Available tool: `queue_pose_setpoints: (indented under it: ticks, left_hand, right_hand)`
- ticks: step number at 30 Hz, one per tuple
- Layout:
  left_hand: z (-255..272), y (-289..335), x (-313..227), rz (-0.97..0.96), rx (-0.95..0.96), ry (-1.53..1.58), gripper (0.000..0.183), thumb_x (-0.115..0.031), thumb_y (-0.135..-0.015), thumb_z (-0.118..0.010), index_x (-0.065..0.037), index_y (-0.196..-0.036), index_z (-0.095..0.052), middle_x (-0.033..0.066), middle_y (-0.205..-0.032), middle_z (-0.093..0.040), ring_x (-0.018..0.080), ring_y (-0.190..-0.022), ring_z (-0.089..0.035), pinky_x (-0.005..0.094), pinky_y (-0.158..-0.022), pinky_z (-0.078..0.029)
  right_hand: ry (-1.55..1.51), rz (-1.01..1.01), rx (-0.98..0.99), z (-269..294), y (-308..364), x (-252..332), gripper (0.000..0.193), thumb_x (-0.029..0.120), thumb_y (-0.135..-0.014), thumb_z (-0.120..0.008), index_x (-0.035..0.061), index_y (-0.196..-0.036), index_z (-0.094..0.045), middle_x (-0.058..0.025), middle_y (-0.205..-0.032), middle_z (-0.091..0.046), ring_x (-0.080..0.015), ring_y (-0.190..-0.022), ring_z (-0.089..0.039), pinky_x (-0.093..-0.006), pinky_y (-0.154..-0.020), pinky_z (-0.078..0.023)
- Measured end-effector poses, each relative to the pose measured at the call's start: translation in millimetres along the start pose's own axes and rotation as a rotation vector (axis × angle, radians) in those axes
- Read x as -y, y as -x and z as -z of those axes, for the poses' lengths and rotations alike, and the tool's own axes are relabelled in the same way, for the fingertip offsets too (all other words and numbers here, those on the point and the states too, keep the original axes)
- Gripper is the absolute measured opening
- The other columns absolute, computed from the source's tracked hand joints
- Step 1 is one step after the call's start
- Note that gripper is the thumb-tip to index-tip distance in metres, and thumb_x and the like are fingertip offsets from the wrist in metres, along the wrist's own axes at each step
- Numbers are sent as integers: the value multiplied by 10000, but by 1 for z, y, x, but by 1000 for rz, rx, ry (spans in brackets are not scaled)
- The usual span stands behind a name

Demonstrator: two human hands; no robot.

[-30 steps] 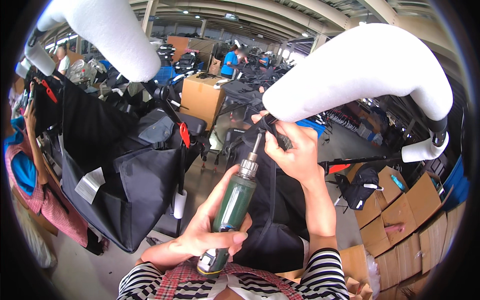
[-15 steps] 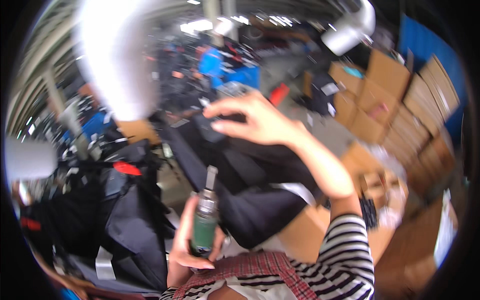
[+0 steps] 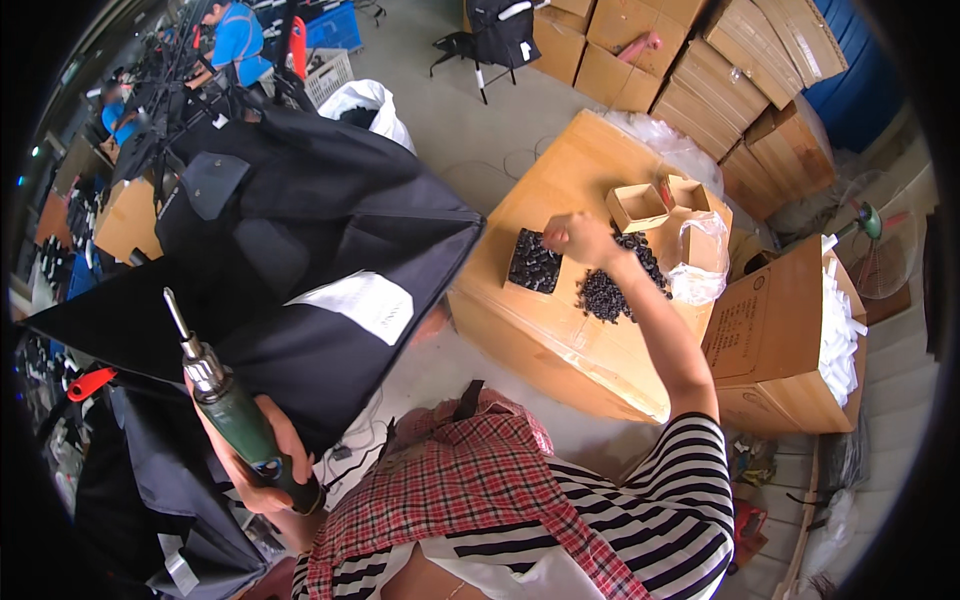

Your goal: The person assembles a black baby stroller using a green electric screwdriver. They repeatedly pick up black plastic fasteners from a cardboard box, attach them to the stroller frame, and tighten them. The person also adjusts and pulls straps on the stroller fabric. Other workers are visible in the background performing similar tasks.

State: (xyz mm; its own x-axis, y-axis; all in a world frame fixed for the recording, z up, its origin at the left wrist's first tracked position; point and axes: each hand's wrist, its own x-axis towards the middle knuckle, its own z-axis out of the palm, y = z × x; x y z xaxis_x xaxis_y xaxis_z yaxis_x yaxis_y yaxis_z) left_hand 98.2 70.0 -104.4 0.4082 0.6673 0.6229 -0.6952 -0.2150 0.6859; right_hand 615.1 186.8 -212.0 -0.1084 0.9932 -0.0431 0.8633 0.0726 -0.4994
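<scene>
Two hands apart: my left hand (image 3: 262, 470) wraps the green electric screwdriver (image 3: 232, 405), bit tilted up; right hand (image 3: 580, 240), arm outstretched, pinches shut over small black parts (image 3: 603, 293) heaped on the cardboard box (image 3: 560, 330).

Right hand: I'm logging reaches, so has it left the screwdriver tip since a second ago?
Yes. The right hand has gone from the screwdriver over to the black screws on the cardboard box.

Right hand (image 3: 580, 238) now off the green screwdriver (image 3: 238, 415), out over black parts (image 3: 603, 294), seemingly pinching some.
</scene>
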Motion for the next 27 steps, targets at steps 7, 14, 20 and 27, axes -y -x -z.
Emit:
queue_pose_setpoints:
  ticks: [7, 14, 20, 27]
  left_hand:
    - [17, -3, -4, 157, 116, -8, 1166, 43, -618, -849, -56, -1529, -128, 212, -938, -490, 251, -513, -623, 326, -385, -539]
    - [-7, 16, -2, 51, -289, -105, 1254, 18, -603, -862, -106, -1547, -46, 215, -901, -520, 255, -505, -630, 329, -386, -537]
    - [-40, -13, 4, 22, -495, -132, 1434, -12, -552, -853, -172, -1584, 129, 214, -782, -568, 262, -460, -628, 330, -366, -522]
    - [-58, -16, -14, 164, -511, -114, 1350, 5, -560, -822, -174, -1620, -4, 165, -787, -585, 195, -499, -604, 285, -450, -507]
  right_hand:
    - [-101, -74, -57, -87, 6, -38, 188, 211, -812, -773, 96, -952, -725, -83, -941, -727, -267, -913, -705, -393, -806, -568]
    - [63, 38, -44, -98, -3, -32, 212, 200, -762, -811, 92, -912, -708, -89, -920, -659, -287, -918, -666, -414, -808, -552]
    - [-270, 75, -89, -76, -21, -28, 167, 50, -808, -798, 18, -866, -645, -65, -825, -668, -144, -736, -660, -280, -675, -529]
    - [-731, 689, -450, 66, -26, 236, 131, 8, -854, -754, 0, -977, -712, -67, -878, -734, -101, -771, -686, -255, -737, -531]
